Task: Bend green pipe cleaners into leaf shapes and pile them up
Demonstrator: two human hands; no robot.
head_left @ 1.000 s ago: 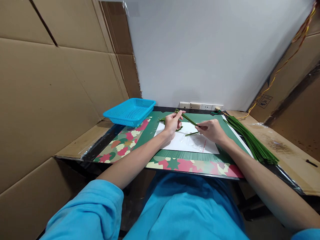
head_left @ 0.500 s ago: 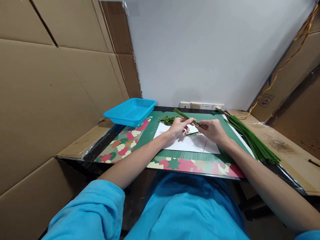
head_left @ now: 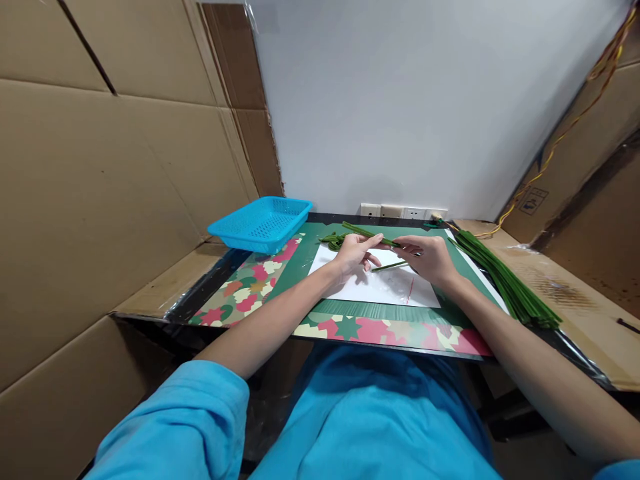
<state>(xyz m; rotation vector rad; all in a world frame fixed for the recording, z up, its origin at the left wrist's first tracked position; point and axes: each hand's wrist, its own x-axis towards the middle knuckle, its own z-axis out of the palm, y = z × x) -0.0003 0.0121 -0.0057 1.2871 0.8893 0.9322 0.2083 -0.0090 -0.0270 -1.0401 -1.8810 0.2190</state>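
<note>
Both my hands meet over a white sheet [head_left: 380, 288] on the green mat [head_left: 300, 263]. My left hand [head_left: 354, 255] pinches a long green strip [head_left: 361, 233] that runs up and to the left from my fingers. My right hand [head_left: 426, 257] grips the same strip at its right end, and a short green end [head_left: 386, 267] pokes out below it. Behind my left hand lies a small heap of curled green strips [head_left: 334, 240]. A red line [head_left: 411, 289] is drawn on the white sheet near my right wrist.
A blue plastic basket [head_left: 263, 222] stands at the back left of the table. A thick bundle of long green strips [head_left: 505, 283] lies along the right side. Cardboard walls rise on the left and right, and wall sockets [head_left: 400, 213] sit at the back edge.
My left hand slid right along the strip to meet my right hand. The strip's free end has dropped lower and points more to the left.
</note>
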